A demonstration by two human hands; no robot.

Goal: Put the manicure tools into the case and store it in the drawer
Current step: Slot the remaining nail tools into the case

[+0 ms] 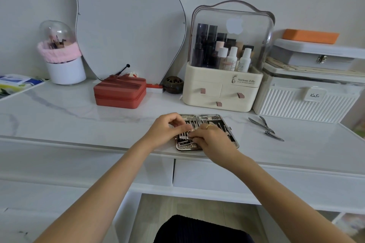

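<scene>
White marble vanity top (pixel 79 108) fills mid-frame, where the open manicure case (pixel 207 118) lies flat at centre so both hands, left hand (pixel 167 130) and right hand (pixel 211 136), pinch a small tool (pixel 189 135) into its slots, while nippers (pixel 260 123) and clippers (pixel 273 135) wait at right.

- I read this as a home dressing table, in a bedroom or similar private room.
- White marble-look vanity top (pixel 79 116) with shallow drawers (pixel 217 175) beneath its front edge.
- Wavy-edged mirror (pixel 128 21) leaning on the plain wall.
- Clear-lidded cosmetics organizer (pixel 223 89), printed "Serious Life", holding bottles and tubes of skincare.
- Domed makeup brush holder (pixel 63 61) with a pink fluffy band around it.
- Red zipped jewellery box (pixel 120 92) and a small dark incense burner (pixel 173 85).
- White ribbed storage box (pixel 302 102) stacked with more boxes at the right.
</scene>
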